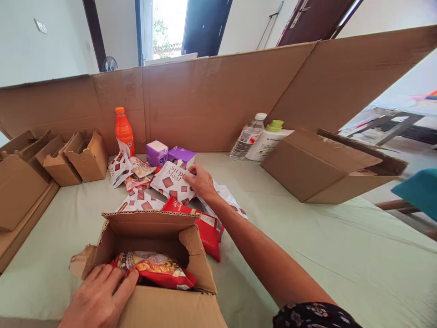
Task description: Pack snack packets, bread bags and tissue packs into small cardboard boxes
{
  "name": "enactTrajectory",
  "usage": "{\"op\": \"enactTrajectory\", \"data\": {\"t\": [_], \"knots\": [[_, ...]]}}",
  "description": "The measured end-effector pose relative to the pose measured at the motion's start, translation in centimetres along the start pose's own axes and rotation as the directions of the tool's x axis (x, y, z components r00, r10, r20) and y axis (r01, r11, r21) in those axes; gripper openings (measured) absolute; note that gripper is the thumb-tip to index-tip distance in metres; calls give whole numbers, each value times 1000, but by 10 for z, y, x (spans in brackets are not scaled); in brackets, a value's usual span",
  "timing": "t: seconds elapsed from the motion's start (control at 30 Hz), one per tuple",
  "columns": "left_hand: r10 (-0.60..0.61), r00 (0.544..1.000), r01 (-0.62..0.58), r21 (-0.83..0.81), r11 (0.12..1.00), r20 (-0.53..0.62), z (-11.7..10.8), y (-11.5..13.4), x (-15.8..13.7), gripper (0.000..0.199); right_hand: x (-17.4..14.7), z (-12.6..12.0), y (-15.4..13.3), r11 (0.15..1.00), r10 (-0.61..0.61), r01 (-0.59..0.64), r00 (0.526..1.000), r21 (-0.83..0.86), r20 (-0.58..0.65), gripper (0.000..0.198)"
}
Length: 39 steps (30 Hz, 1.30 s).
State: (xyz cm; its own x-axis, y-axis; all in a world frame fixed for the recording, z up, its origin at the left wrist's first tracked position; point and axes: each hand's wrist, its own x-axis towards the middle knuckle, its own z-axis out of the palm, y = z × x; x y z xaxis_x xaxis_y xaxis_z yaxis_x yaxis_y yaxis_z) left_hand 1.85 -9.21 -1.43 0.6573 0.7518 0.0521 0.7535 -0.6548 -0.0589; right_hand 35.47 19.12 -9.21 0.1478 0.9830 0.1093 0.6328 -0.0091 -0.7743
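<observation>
An open cardboard box (170, 310) stands close in front of me, with a red snack packet (160, 269) lying inside. My left hand (99, 296) is closed over the box's near edge, its fingertips beside the packet. Farther out, my right hand (201, 183) pinches the right edge of a white "Meal" pouch (172, 182) with brown-red squares. Under and around that pouch lie another white pouch (141, 200), a red packet (208, 228) and a pouch (227, 200) partly behind my right forearm.
Two purple tissue packs (157, 155) and an orange bottle (124, 132) stand behind the pouches. Small cardboard boxes (87, 157) line the left. A water bottle (247, 139), a green-capped white bottle (269, 143) and a tilted box (317, 168) are at right, before a cardboard screen (205, 105).
</observation>
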Motion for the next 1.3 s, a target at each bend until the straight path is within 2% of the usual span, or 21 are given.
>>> {"op": "enactTrajectory", "data": {"t": [0.1, 0.2, 0.33, 0.4, 0.53, 0.6, 0.63, 0.67, 0.7, 0.8, 0.83, 0.87, 0.9, 0.97, 1.0, 1.07, 1.13, 1.17, 1.2, 1.23, 1.3], "knots": [[-87, 994, 91, -60, 994, 65, -5, 7, 3, 79, -4, -4, -8, 996, -14, -2, 986, 95, 168, 38], [-156, 972, 176, -101, 979, 178, -12, 14, 11, 78, -12, -10, -17, 988, -50, -4, 938, 153, 342, 21], [-187, 942, 232, -136, 963, 278, -21, 19, 22, 72, -28, -10, -34, 988, -99, 45, 921, 149, 376, 12], [-195, 945, 237, -138, 962, 264, -24, 20, 24, 71, -36, -11, -45, 990, -115, 80, 936, 117, 333, 3], [-174, 967, 200, -130, 971, 188, -30, 23, 23, 63, -60, -38, -66, 987, -162, 159, 978, 38, 131, 15], [-159, 970, 185, -129, 974, 184, -32, 25, 22, 57, -80, -66, -75, 978, -210, 210, 976, 2, -50, 22], [-153, 970, 179, -129, 975, 188, -33, 26, 22, 56, -93, -81, -79, 969, -246, 246, 955, -20, -168, 25], [-149, 970, 176, -130, 976, 191, -34, 27, 23, 55, -109, -95, -82, 948, -312, 314, 889, -51, -334, 26], [-146, 970, 173, -131, 976, 192, -34, 27, 23, 55, -125, -107, -86, 916, -382, 391, 789, -86, -481, 22], [-143, 973, 168, -129, 977, 183, -32, 27, 22, 54, -180, -119, -92, 769, -531, 621, 489, -152, -692, 8], [-143, 974, 167, -127, 978, 177, -32, 27, 22, 54, -196, -116, -92, 716, -574, 676, 428, -174, -698, 17], [-144, 975, 166, -124, 978, 170, -31, 27, 21, 53, -209, -111, -91, 655, -642, 730, 401, -195, -654, 28], [-145, 975, 167, -120, 979, 167, -31, 27, 21, 52, -219, -104, -90, 580, -736, 788, 400, -206, -546, 38], [-149, 973, 171, -117, 978, 175, -32, 28, 21, 47, -227, -88, -88, 432, -899, 886, 408, -168, -162, 45], [-150, 972, 173, -118, 978, 183, -33, 28, 21, 44, -226, -81, -88, 394, -914, 909, 403, -137, 48, 46], [-146, 970, 171, -116, 978, 196, -35, 29, 21, 41, -219, -68, -92, 414, -814, 896, 443, -160, 376, 47], [-138, 972, 162, -115, 980, 191, -36, 29, 21, 41, -208, -55, -102, 492, -620, 833, 540, -253, 570, 46], [-135, 973, 158, -114, 981, 186, -36, 28, 21, 42, -202, -47, -108, 520, -526, 809, 557, -275, 643, 45], [-133, 974, 155, -114, 981, 182, -35, 28, 21, 42, -196, -40, -114, 543, -446, 794, 547, -272, 709, 46], [-131, 976, 152, -116, 981, 177, -34, 27, 21, 43, -191, -34, -120, 565, -384, 788, 513, -244, 767, 47], [-125, 979, 146, -126, 981, 163, -31, 25, 22, 43, -181, -23, -130, 607, -308, 780, 407, -152, 860, 49]]}}
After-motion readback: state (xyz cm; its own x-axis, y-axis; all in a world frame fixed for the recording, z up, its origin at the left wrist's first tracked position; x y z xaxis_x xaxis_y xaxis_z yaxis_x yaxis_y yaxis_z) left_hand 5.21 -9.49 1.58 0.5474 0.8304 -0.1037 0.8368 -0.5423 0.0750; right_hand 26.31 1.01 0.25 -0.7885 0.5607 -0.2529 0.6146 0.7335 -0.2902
